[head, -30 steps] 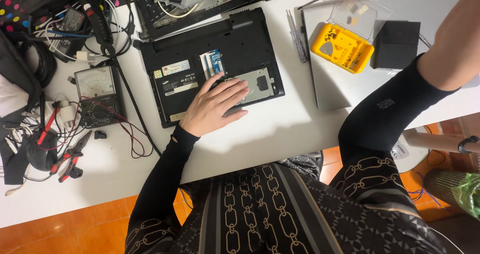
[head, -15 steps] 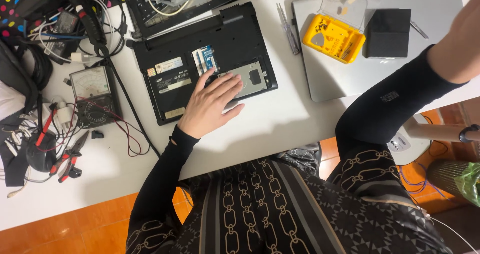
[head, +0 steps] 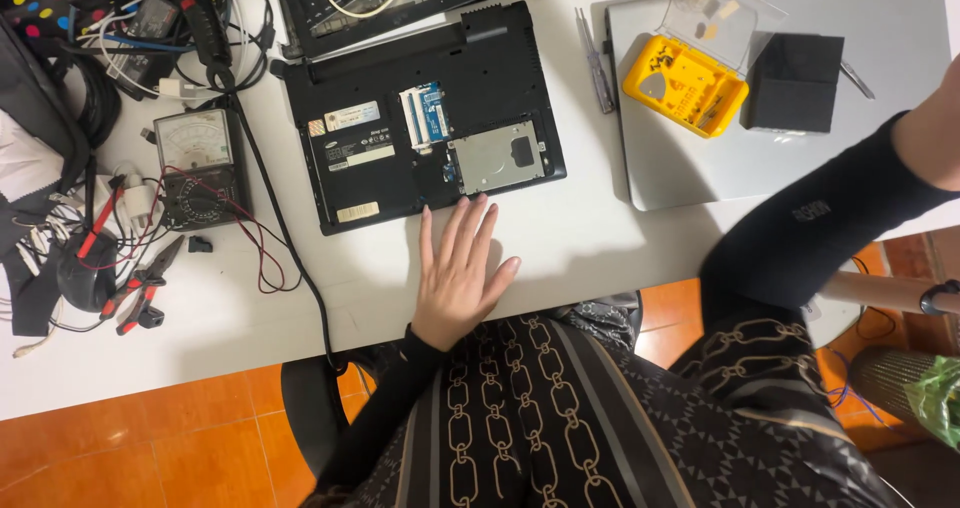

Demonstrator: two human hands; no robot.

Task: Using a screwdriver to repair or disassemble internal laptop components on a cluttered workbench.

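Clutter fills my feed at nine o'clock: red-handled pliers lie among loose leads, and an analogue multimeter sits just above them, with a black cable running down past it to the edge of the white table.

Right of the meter, the black laptop lies bottom-up towards twelve o'clock from the body. Its access cover is off. The memory modules show in their slot, and the silver drive sits in its bay at the near right corner.

My left hand lies flat on the table at six o'clock from that drive, palm down and fingers spread. It holds nothing. The longest fingertips just reach the laptop's near edge.

By my reading the opening-up is done, while drive and memory look seated, so any removal has not started.

Further right, a thin metal tool lies beside a closed silver laptop at two o'clock. A yellow bit case with its clear lid up and a black box rest on it.

My right forearm, in a black sleeve, crosses at three o'clock. The right hand is out of frame, so I cannot tell its state.
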